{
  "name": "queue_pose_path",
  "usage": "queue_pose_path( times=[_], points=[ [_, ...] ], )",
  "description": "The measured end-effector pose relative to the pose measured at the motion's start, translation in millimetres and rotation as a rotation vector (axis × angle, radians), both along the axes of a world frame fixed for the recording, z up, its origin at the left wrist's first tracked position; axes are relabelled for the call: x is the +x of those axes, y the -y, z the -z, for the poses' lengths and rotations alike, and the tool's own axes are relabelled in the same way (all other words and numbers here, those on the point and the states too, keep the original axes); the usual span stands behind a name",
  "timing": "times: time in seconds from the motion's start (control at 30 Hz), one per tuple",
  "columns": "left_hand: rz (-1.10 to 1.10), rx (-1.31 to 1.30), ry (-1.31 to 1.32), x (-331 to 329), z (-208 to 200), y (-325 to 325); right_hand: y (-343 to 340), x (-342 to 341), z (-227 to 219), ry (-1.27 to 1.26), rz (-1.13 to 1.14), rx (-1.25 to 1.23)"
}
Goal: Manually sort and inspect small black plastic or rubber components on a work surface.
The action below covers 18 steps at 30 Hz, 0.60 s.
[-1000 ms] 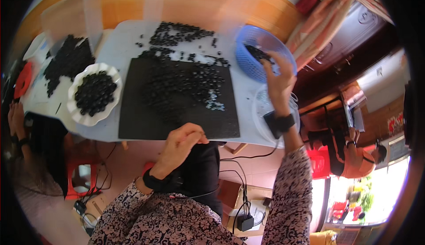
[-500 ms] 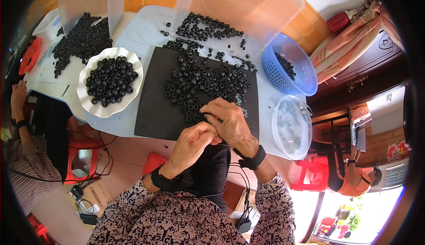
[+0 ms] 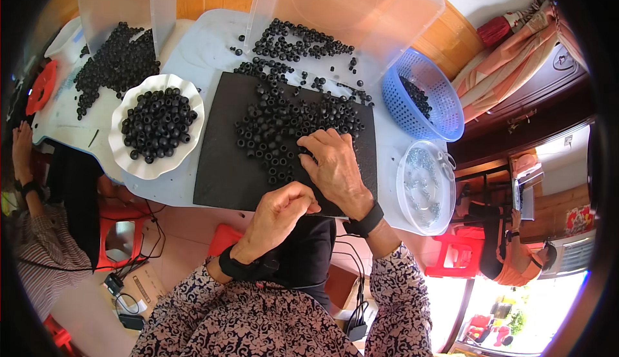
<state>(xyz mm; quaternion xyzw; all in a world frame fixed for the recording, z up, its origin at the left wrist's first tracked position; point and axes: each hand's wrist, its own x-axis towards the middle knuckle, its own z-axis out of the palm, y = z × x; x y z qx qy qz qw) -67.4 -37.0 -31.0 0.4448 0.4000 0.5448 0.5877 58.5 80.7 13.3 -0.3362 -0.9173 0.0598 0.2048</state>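
Many loose black ring-shaped beads [image 3: 284, 131] with holes lie in a heap on a dark mat [image 3: 222, 157]. My right hand [image 3: 334, 170] reaches over the near right side of the heap, palm down, fingers bent towards the beads and thumb apart from them. What its fingertips touch is partly hidden under the hand. My left hand [image 3: 276, 218] is closed in a pinch above the mat's near edge, close to my right hand. Whatever is between its fingers is too small or hidden to make out.
A white scalloped bowl [image 3: 116, 131] of black beads stands left of the mat. More beads lie by upright clear plastic panels [image 3: 342, 9]. At right are a blue basket [image 3: 419, 115] and a clear dish [image 3: 412, 212] with small transparent pieces and scissors [image 3: 446, 163]. Another person's hand [image 3: 22, 144] is far left.
My right hand has moved away from my left and forward over the beads, its thumb and fingers parting. My left hand stays pinched in nearly the same place.
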Motion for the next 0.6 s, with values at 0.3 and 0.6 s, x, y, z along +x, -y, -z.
queue_pose_path(
  times=[0.3,0.6],
  points=[
    [-0.22,-0.027,0.349,11,-9,1,44,11,-13,-0.417,0.053,-0.235],
    [-0.092,0.015,0.097,9,0,3,93,34,4,-0.611,0.15,-0.326]
  ],
)
